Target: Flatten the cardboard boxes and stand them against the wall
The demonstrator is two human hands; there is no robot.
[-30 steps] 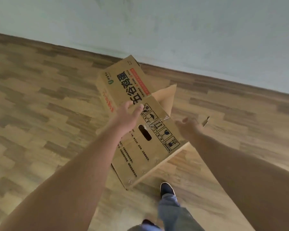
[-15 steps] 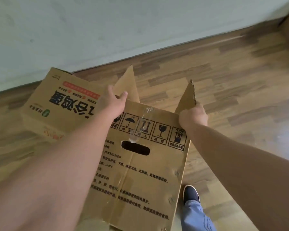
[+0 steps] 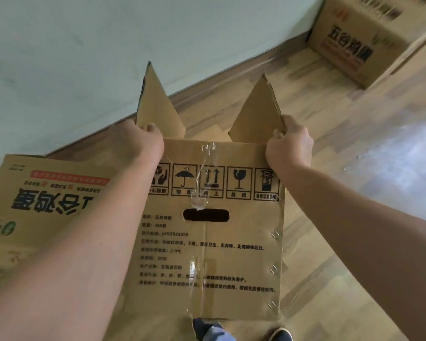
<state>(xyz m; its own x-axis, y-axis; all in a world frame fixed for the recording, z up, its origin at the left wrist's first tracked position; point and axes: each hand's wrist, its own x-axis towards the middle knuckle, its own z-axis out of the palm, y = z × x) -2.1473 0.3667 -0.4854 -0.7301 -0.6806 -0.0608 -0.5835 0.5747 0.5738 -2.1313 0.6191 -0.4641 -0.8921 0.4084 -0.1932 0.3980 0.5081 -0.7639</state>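
I hold a brown cardboard box [image 3: 214,262] in front of me, its end panel with a hand slot and handling symbols facing up. My left hand [image 3: 138,143] grips the box's far left corner at the base of one raised flap. My right hand [image 3: 289,146] grips the far right corner at the base of the other raised flap. Both flaps stand up and point toward the pale wall [image 3: 84,57]. The box's long side with large black print stretches off to the left.
A second printed cardboard box [image 3: 354,43] stands on the wooden floor [image 3: 354,143] at the top right, close to the wall. My two shoes [image 3: 279,334] show at the bottom edge, below the held box.
The box has come up closer to me and turned end-on. Both hands have shifted onto its far corners at the flap bases. My view swung right, bringing the second box into sight.
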